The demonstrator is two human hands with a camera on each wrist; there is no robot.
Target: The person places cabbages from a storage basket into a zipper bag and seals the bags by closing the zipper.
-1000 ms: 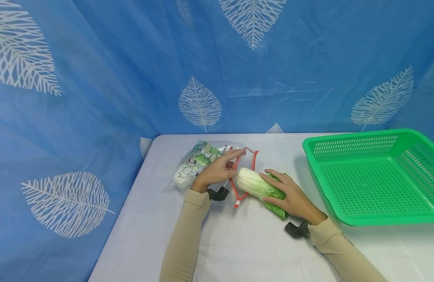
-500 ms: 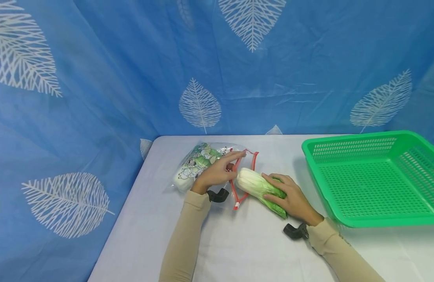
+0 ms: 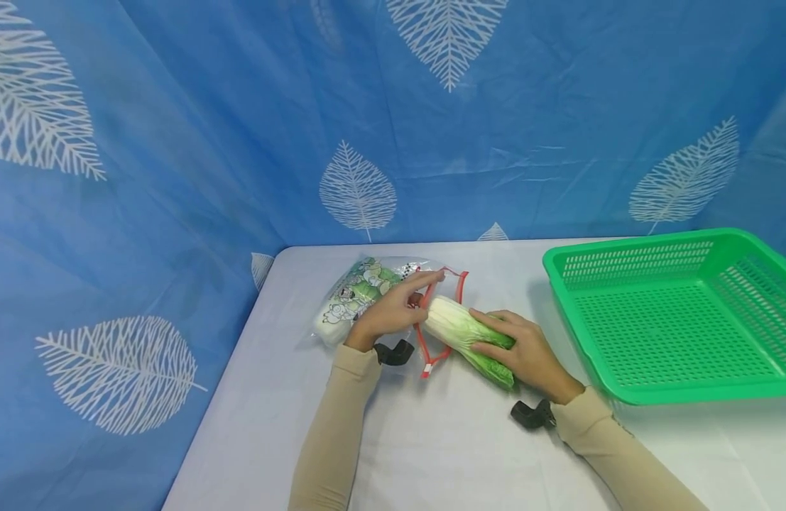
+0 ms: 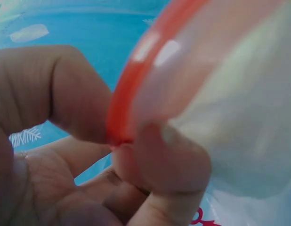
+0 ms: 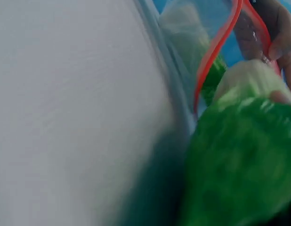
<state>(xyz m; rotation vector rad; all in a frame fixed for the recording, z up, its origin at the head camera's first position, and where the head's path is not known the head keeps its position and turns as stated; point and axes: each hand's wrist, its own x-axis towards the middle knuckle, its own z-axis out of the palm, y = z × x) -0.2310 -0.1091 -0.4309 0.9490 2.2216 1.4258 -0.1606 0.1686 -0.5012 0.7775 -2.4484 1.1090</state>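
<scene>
A napa cabbage [image 3: 461, 328] lies slanted, its white base at the mouth of a clear zip bag [image 3: 351, 294] with cartoon prints. My right hand [image 3: 527, 353] grips the cabbage around its leafy end. My left hand [image 3: 389, 311] pinches the bag's red zip edge [image 4: 136, 80] between thumb and finger, and the mouth stands spread apart. Another white-and-green vegetable [image 3: 331, 331] shows through the plastic inside the bag. In the right wrist view, the cabbage base [image 5: 249, 80] is between the two red edges; the right fingers are mostly hidden there.
A green plastic basket [image 3: 677, 341] stands at the right of the white-covered table [image 3: 431, 447]. Behind and to the left hangs a blue curtain [image 3: 252, 142] with white leaf prints. Black wrist mounts [image 3: 395, 353] sit beside both wrists.
The cabbage and right hand have shifted slightly left and away from me, bringing the white base further into the bag mouth. The left hand keeps its place on the bag's edge.
</scene>
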